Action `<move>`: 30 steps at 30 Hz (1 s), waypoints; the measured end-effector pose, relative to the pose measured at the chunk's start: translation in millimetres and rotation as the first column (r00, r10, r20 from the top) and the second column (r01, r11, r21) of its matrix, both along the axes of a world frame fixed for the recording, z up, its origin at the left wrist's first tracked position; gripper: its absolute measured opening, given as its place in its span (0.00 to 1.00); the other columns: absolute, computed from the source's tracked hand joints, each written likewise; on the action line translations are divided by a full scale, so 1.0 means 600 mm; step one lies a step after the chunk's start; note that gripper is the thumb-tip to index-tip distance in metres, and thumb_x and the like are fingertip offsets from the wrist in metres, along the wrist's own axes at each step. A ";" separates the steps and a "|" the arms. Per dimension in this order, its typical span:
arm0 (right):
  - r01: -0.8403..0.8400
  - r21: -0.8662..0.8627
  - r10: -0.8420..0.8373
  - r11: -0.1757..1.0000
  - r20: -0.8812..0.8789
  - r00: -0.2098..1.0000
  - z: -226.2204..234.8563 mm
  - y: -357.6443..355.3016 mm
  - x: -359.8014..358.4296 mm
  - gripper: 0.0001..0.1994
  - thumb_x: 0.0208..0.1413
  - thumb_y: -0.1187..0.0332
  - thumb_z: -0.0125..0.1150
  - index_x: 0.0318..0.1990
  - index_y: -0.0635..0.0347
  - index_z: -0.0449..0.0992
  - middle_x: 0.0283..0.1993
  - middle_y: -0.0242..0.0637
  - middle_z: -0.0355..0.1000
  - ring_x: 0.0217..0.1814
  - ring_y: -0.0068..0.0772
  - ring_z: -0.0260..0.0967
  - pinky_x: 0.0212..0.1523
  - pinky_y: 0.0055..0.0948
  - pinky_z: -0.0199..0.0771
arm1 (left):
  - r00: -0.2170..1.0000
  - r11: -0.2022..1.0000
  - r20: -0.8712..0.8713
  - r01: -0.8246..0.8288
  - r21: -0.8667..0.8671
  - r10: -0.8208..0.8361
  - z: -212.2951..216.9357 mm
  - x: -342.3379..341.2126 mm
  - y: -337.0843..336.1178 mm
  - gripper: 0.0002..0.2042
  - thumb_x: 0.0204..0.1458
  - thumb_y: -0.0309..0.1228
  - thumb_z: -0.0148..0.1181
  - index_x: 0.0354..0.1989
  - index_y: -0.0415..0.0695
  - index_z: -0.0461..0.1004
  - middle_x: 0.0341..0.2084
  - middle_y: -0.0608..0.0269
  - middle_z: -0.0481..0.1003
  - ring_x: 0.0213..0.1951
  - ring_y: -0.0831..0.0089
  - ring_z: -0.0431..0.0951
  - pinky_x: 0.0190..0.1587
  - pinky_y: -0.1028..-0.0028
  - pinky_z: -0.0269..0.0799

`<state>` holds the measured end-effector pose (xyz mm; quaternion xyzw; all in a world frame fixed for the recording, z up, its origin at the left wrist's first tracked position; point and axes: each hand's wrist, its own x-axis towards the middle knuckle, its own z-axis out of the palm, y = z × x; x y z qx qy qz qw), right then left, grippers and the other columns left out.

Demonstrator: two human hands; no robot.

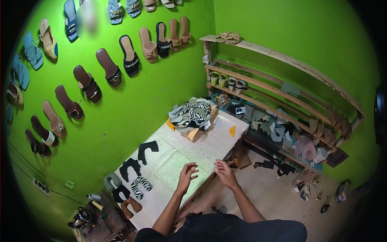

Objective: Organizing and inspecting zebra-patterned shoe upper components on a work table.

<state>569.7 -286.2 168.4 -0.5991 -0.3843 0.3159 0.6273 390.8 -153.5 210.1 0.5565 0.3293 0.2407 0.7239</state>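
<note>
My left hand (187, 176) hovers over the near edge of a white-topped table (173, 151), its fingers loosely curled and apart, holding nothing. Just off that edge, my right hand (224, 172) is raised with fingers spread, also holding nothing. To the left on the table lie several curved cut-out pieces: a black piece (148, 151), a zebra-striped piece (139, 188), a grey-green piece (111, 181) and a brown piece (131, 207). At the far end rises a heap of cut material scraps (192, 113), partly zebra-striped. An orange scrap (232, 131) rests beside it.
Sandals (108, 67) hang in rows on the green wall. A wooden rack (282, 94) with shoes and scraps stands at the right. Offcuts and odd items (308, 189) litter the floor. A sewing machine (84, 217) sits at the lower left, near a wall socket strip (40, 186).
</note>
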 end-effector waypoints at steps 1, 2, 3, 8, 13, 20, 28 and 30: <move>0.002 -0.016 -0.002 1.000 0.018 1.000 -0.001 -0.006 0.018 0.24 0.62 0.67 0.58 0.63 0.66 0.62 0.57 0.46 0.70 0.52 0.30 0.71 0.54 0.31 0.74 | 1.000 1.000 -0.015 0.002 0.005 -0.002 0.003 0.018 -0.007 0.18 0.64 0.38 0.49 0.58 0.44 0.66 0.54 0.57 0.71 0.51 0.69 0.74 0.51 0.65 0.71; -0.005 -0.017 0.005 1.000 0.019 1.000 -0.003 -0.006 0.037 0.24 0.62 0.67 0.58 0.63 0.66 0.62 0.57 0.46 0.70 0.52 0.30 0.71 0.54 0.31 0.74 | 1.000 1.000 -0.031 0.005 0.008 -0.004 0.006 0.034 -0.013 0.17 0.64 0.37 0.49 0.58 0.44 0.66 0.54 0.57 0.71 0.51 0.69 0.74 0.50 0.66 0.71; -0.002 0.013 0.002 1.000 -0.011 1.000 -0.006 -0.004 0.053 0.24 0.62 0.67 0.58 0.63 0.66 0.62 0.57 0.46 0.69 0.52 0.30 0.71 0.54 0.31 0.74 | 0.999 1.000 -0.040 0.002 0.008 -0.002 0.009 0.052 -0.015 0.16 0.64 0.35 0.49 0.57 0.44 0.67 0.53 0.59 0.72 0.50 0.70 0.74 0.49 0.68 0.71; -0.006 0.027 0.008 1.000 -0.061 0.998 -0.007 0.016 0.114 0.25 0.62 0.68 0.58 0.63 0.66 0.62 0.55 0.45 0.69 0.51 0.29 0.70 0.53 0.30 0.74 | 0.999 0.998 -0.050 0.006 0.062 -0.003 0.004 0.117 0.003 0.16 0.62 0.35 0.55 0.55 0.43 0.70 0.50 0.61 0.75 0.48 0.71 0.76 0.47 0.71 0.72; -0.001 0.006 0.001 1.000 -0.045 0.999 -0.014 0.059 0.181 0.23 0.62 0.69 0.58 0.63 0.64 0.63 0.55 0.43 0.70 0.50 0.28 0.70 0.51 0.28 0.73 | 0.998 0.998 -0.052 0.024 0.054 -0.021 -0.012 0.189 0.061 0.13 0.60 0.30 0.55 0.52 0.43 0.72 0.46 0.64 0.76 0.45 0.74 0.76 0.45 0.74 0.71; -0.027 -0.082 0.039 0.996 0.152 0.988 0.014 0.167 0.280 0.21 0.61 0.68 0.59 0.60 0.60 0.66 0.51 0.41 0.73 0.48 0.30 0.73 0.49 0.28 0.75 | 0.999 0.997 -0.020 0.027 0.077 -0.025 -0.014 0.266 0.181 0.12 0.61 0.34 0.56 0.50 0.44 0.73 0.44 0.63 0.78 0.45 0.74 0.77 0.45 0.73 0.70; -0.010 -0.118 0.032 0.993 0.181 0.983 0.018 0.310 0.374 0.19 0.61 0.68 0.59 0.58 0.60 0.68 0.48 0.39 0.75 0.46 0.30 0.73 0.48 0.28 0.75 | 0.999 0.998 -0.017 -0.046 0.054 0.047 -0.045 0.315 0.301 0.11 0.62 0.32 0.54 0.49 0.44 0.74 0.43 0.63 0.78 0.46 0.73 0.77 0.47 0.70 0.71; -0.017 -0.132 0.041 0.991 0.181 0.983 0.013 0.336 0.386 0.19 0.60 0.69 0.60 0.58 0.60 0.69 0.47 0.40 0.75 0.47 0.31 0.74 0.48 0.28 0.75 | 0.997 0.996 -0.029 -0.074 0.041 0.075 -0.057 0.325 0.318 0.10 0.62 0.32 0.54 0.49 0.44 0.74 0.43 0.63 0.78 0.45 0.73 0.78 0.47 0.70 0.72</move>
